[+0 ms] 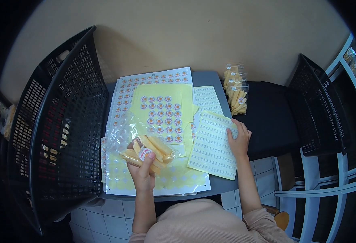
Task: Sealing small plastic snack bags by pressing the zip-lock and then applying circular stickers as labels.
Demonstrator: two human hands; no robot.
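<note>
Two hands work apart over a grey table (222, 83). The left hand (144, 178) is closed around the filled lower part of a clear bag (162, 150) of pale yellow sticks, its thumb at the edge of a round label (145, 153) on the bag's front; the bag is held tilted above the papers, its clear upper part toward the upper left. The right hand (239, 139) lies at the upper right edge of a pale sheet (212, 148) of small printed labels; whether it pinches the sheet cannot be told. A similar sheet (207, 96) lies partly beneath. Farther left, a yellow sheet (160, 90) with rows of round stickers overlaps a larger white sheet (116, 106) of the same pattern. Right of the table, several filled bags (238, 100) stand in a row on a black surface (263, 129). A black basket (70, 121) rises at left, another basket (319, 107) at right, and a beige wall (178, 38) closes the background.
</note>
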